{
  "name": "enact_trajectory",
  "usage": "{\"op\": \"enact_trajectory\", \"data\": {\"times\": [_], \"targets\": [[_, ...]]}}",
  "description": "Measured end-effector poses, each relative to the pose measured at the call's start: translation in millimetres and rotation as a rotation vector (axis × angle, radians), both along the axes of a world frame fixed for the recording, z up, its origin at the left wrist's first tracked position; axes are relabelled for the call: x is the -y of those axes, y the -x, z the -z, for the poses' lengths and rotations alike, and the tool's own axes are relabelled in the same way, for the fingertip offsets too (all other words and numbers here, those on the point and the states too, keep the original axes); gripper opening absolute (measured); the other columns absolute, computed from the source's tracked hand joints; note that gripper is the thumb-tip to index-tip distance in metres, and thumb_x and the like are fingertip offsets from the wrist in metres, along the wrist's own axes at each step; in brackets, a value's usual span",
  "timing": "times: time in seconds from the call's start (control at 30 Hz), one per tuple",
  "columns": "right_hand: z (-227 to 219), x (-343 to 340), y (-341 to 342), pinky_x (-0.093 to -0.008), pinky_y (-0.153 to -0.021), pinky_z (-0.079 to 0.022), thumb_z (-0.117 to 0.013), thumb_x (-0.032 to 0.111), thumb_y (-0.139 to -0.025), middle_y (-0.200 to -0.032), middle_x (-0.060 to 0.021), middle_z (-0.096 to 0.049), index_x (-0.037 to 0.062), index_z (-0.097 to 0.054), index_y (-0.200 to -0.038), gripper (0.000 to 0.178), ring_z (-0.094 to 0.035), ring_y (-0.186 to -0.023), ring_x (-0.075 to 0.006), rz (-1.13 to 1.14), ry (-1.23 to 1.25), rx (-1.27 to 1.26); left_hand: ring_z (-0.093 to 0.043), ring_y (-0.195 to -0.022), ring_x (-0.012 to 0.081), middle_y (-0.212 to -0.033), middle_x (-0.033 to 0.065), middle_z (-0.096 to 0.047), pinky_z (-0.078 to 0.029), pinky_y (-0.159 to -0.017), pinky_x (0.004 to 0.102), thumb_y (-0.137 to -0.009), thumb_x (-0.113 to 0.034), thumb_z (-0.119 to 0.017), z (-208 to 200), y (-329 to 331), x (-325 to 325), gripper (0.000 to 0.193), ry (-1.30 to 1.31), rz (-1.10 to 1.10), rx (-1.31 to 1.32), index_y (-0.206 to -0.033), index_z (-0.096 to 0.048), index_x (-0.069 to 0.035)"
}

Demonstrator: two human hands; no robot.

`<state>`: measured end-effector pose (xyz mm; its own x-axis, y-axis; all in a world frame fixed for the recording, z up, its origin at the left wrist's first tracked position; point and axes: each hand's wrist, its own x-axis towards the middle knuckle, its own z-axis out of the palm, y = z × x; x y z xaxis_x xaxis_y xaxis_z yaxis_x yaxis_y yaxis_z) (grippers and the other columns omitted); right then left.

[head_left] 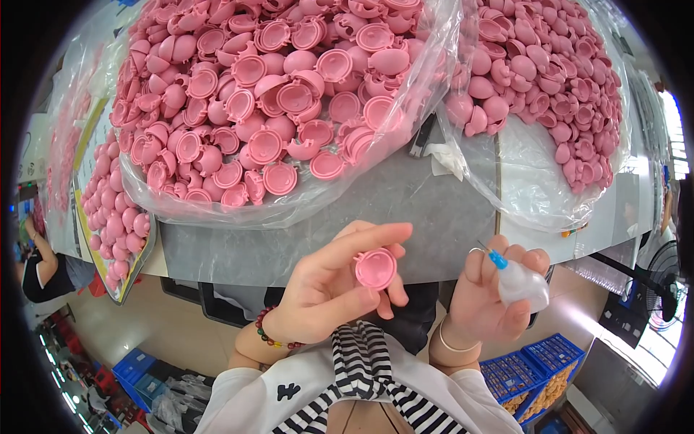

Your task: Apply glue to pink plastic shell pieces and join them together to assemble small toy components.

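Between the fingers and thumb of my left hand (325,289) is a small pink plastic half-shell (376,269), its hollow side facing up. My right hand (483,300) grips a soft white squeeze bottle (524,288) with a blue needle tip (497,259). The thin needle points up and to the left, apart from the shell. Both hands are over the near edge of the grey table mat (390,206). Beyond them, a large heap of pink half-shells (278,179) lies on clear plastic sheeting (282,211).
A second heap of pink pieces (571,94) spreads over plastic at the right. Round pink balls (116,217) fill a tray at the left. A white tissue (448,159) lies between the heaps. Blue crates (538,369) and a black fan (658,282) stand right; another person (47,264) is far left.
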<state>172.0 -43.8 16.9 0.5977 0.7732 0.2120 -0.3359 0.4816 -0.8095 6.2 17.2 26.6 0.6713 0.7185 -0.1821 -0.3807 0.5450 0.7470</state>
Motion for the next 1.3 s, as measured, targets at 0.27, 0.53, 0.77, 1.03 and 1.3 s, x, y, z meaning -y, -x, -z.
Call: {"op": "enact_trajectory", "data": {"times": [0.27,0.53,0.77,1.03,1.3], "targets": [[-10,0,-12,-0.0246,-0.045,-0.020,-0.055,0.051,-0.078,-0.065,-0.0022,-0.039,-0.0037,-0.053,-0.093,0.057,-0.032,-0.052,-0.0104,-0.044,-0.242,0.680,-0.055,-0.100,0.0221,-0.120,0.0284,-0.043,-0.047,-0.083,0.0315,-0.075,0.012,-0.054,17,-2,4,0.046,-0.122,-0.027,0.352,-0.118,-0.037,0.005],[-18,-2,1,-0.0229,-0.037,-0.026,-0.050,0.053,-0.081,-0.058,-0.0042,-0.045,-0.0060,-0.054,-0.082,0.059,-0.041,-0.047,-0.0127,-0.008,-0.204,0.878,-0.052,-0.106,0.0230,-0.119,0.0288,-0.045,-0.044,-0.088,0.0320,-0.074,0.015,-0.053,18,3,5,0.044,-0.147,-0.031,0.232,-0.115,-0.039,0.005],[-14,-1,7,-0.0234,-0.039,-0.032,-0.060,0.051,-0.073,-0.059,-0.0016,-0.051,-0.0027,-0.064,-0.078,0.054,-0.045,-0.045,-0.0123,0.110,-0.155,0.799,-0.050,-0.108,0.0237,-0.119,0.0287,-0.045,-0.043,-0.090,0.0331,-0.074,0.015,-0.053,19,4,5,0.043,-0.169,-0.025,0.251,-0.114,-0.039,0.005],[-14,-3,3,-0.0229,-0.037,-0.026,-0.045,0.057,-0.081,-0.057,-0.0030,-0.045,-0.0047,-0.055,-0.087,0.063,-0.041,-0.047,-0.0123,0.090,-0.163,0.908,-0.051,-0.108,0.0241,-0.119,0.0288,-0.045,-0.042,-0.090,0.0337,-0.075,0.013,-0.055,17,3,4,0.043,-0.208,-0.033,0.238,-0.114,-0.039,0.006],[-12,-3,5,-0.0233,-0.037,-0.026,-0.044,0.057,-0.081,-0.057,-0.0030,-0.044,-0.0047,-0.055,-0.088,0.063,-0.040,-0.047,-0.0125,0.092,-0.173,0.900,-0.052,-0.106,0.0244,-0.118,0.0288,-0.046,-0.043,-0.089,0.0334,-0.074,0.013,-0.055,17,5,4,0.042,-0.211,-0.041,0.224,-0.113,-0.040,0.006]]}}
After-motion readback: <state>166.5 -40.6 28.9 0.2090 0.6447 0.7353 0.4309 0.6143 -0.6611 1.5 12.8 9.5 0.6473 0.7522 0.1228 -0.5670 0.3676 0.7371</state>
